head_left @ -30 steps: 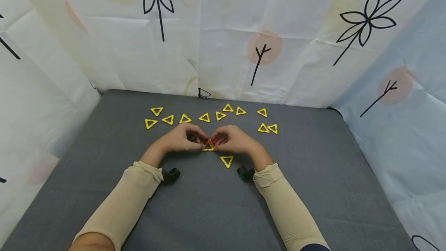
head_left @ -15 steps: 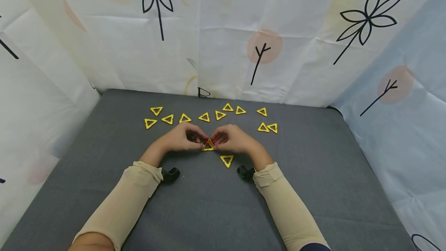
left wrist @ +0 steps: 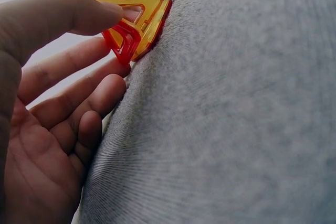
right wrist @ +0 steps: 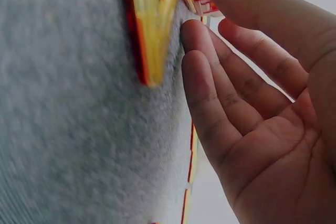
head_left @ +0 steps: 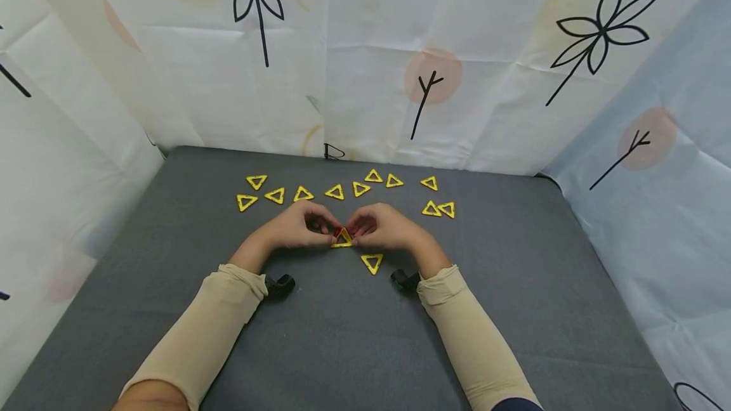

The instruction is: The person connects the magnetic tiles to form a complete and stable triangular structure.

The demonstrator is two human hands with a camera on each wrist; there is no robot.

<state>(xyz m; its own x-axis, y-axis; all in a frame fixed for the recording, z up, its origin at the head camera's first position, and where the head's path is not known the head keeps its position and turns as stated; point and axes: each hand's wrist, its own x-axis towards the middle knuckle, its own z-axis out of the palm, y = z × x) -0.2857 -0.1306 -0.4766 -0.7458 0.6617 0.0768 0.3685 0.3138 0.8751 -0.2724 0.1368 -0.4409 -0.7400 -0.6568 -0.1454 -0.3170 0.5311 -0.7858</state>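
My left hand [head_left: 294,226] and right hand [head_left: 389,228] meet at the middle of the grey table [head_left: 342,347]. Between their fingertips stand yellow and red triangular magnetic tiles [head_left: 341,245], leaning together like a small pyramid. In the left wrist view, the left thumb [left wrist: 79,11] lies against a yellow face of these tiles [left wrist: 152,4], fingers behind a red part. The right wrist view has the right thumb [right wrist: 247,3] pinching the other side, other fingers extended below. A loose yellow triangle tile [head_left: 372,269] lies flat just in front of the right hand.
Several yellow triangle tiles lie beyond the hands, among them a left one [head_left: 245,207], a middle one [head_left: 335,196] and an overlapping right pair [head_left: 432,214]. A printed white cloth [head_left: 365,100] rises behind the table. Black wrist straps [head_left: 281,287] hang below both wrists.
Both hands stay at the pyramid and hardly move. The right wrist shifts very slightly to the right; the tiles on the table keep their places.
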